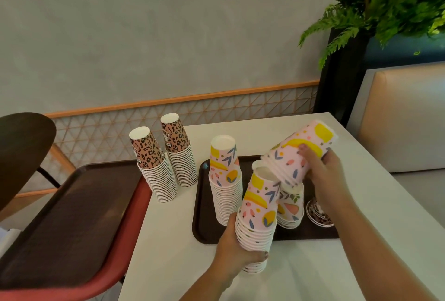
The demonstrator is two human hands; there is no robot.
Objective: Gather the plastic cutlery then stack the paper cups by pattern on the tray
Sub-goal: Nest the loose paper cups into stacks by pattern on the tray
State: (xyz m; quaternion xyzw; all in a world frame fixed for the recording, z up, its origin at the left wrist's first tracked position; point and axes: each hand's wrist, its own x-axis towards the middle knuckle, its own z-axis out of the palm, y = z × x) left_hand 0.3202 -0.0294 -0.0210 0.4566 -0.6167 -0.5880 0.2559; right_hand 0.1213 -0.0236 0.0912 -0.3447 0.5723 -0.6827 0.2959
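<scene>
The left hand point(234, 250) grips a stack of fruit-print cups point(258, 214), upside down and tilted, above the near edge of the brown tray point(201, 204). The right hand point(322, 170) holds a shorter fruit-print stack point(301, 151) on its side, its open mouth meeting the top of the left stack. On the tray stand a tall fruit stack point(226, 180) and a short one point(290, 207). Two leopard-print stacks point(154, 163) stand on the white table point(173, 240), to the left.

Leopard-print cup stacks point(166, 156): pink-brown, black spots, white rims. Fruit-pattern cup stacks point(226, 180): pale pink, yellow bananas, blue leaves. Tray point(204, 223) dark brown. Tabletop point(168, 240) white. Chair point(120, 252) red. Fern point(385, 7) green.
</scene>
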